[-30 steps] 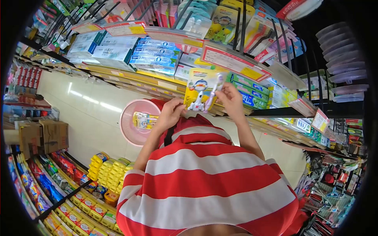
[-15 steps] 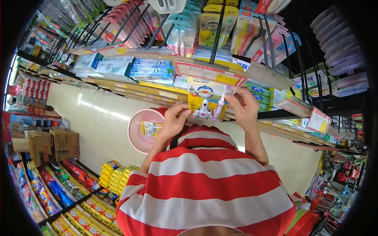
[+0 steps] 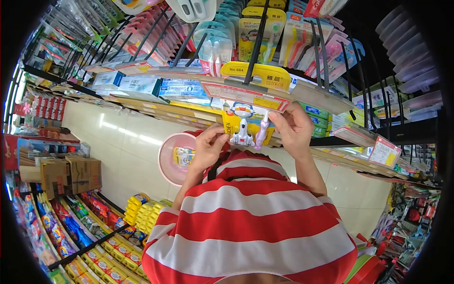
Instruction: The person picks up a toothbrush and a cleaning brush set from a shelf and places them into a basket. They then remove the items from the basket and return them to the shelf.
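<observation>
A yellow children's toothbrush pack [image 3: 229, 124] hangs upright between my two hands. It carries a purple toothbrush and a white rocket-shaped toy under clear plastic. My left hand [image 3: 211, 146] pinches its lower left edge, and my right hand [image 3: 294, 131] grips the right edge with thumb and fingers. The pack's yellow top [image 3: 279, 75], marked No.664, shows above the price label [image 3: 241, 94] with the black hook rod [image 3: 258, 42] at its cut-out. That label hides the middle of the pack.
More toothbrush packs [image 3: 257, 31] hang on hooks behind. Toothpaste boxes [image 3: 184, 90] line the shelf below. On the floor at left stands a pink basket [image 3: 163, 163] holding a yellow pack, with cardboard boxes [image 3: 71, 175] farther left. Lower left, shelves hold yellow packages [image 3: 113, 251].
The pack has gone up, so its yellow top now shows above the price label at the hook. Both hands keep their hold, and the view has shifted slightly.
</observation>
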